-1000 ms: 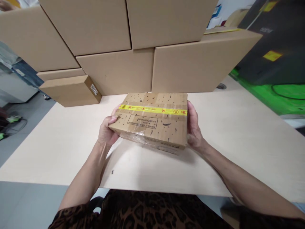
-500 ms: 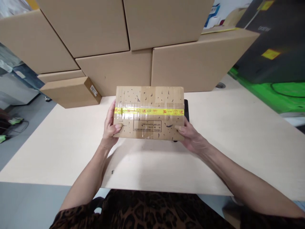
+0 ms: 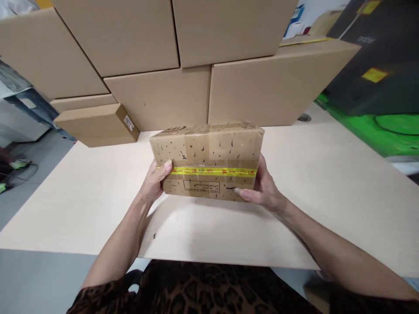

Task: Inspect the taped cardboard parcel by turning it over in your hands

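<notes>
A brown cardboard box [image 3: 203,150] with dark printed flecks and a yellow tape strip is held between both hands over the pale table, tilted so that its top and the taped side show. My left hand [image 3: 155,179] grips its left end, thumb on the taped side. At the right end, my right hand [image 3: 263,187] is closed round the box, with its thumb on the lower right of the same side. The fingers behind the box are hidden.
Large stacked cartons [image 3: 157,100] line the back of the table [image 3: 81,205]. A smaller flat box [image 3: 98,125] lies at the back left. Beyond the right edge are a dark case [image 3: 369,56] and a green surface [image 3: 369,131].
The box has tipped so that its top face now shows, and the taped side sits slightly lower. Both hands have shifted on its ends. A black object behind its right end is now out of sight.
</notes>
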A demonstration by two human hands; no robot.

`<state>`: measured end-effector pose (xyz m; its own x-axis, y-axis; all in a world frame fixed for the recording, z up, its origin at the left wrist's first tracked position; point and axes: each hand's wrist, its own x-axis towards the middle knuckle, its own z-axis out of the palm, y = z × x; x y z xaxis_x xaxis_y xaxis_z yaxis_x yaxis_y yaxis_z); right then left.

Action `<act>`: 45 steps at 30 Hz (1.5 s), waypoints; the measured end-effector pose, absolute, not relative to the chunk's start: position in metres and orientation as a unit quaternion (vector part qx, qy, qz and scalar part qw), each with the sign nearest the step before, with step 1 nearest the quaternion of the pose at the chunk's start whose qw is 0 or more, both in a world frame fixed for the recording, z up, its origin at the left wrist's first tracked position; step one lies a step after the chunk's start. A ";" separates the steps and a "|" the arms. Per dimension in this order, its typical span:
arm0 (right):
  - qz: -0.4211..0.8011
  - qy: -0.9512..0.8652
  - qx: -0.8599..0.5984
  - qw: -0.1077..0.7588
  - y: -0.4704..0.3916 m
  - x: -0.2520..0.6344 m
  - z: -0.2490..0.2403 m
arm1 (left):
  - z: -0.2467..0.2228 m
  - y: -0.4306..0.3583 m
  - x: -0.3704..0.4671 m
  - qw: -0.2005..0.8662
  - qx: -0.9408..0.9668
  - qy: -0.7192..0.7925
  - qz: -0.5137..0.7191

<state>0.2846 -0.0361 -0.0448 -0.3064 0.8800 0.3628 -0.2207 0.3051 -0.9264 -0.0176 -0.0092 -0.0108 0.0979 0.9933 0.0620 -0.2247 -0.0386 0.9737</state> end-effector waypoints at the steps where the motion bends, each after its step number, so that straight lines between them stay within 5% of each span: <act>1: 0.506 -0.623 -0.277 0.528 -0.036 0.286 -0.045 | -0.013 -0.009 -0.018 0.558 0.483 0.399 0.544; 37: 0.594 -0.489 -0.306 0.560 -0.028 0.286 -0.045 | -0.001 -0.008 -0.021 0.522 0.575 0.345 0.527; 45: 0.553 -0.500 -0.334 0.577 -0.026 0.286 -0.046 | -0.003 -0.004 -0.023 0.403 0.519 0.428 0.621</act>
<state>0.2863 -0.0259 -0.0456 -0.1111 0.9718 0.2080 -0.3050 0.1658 -0.9378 -0.0229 -0.0038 -0.0035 -0.1369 0.9440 0.3003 -0.0559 -0.3100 0.9491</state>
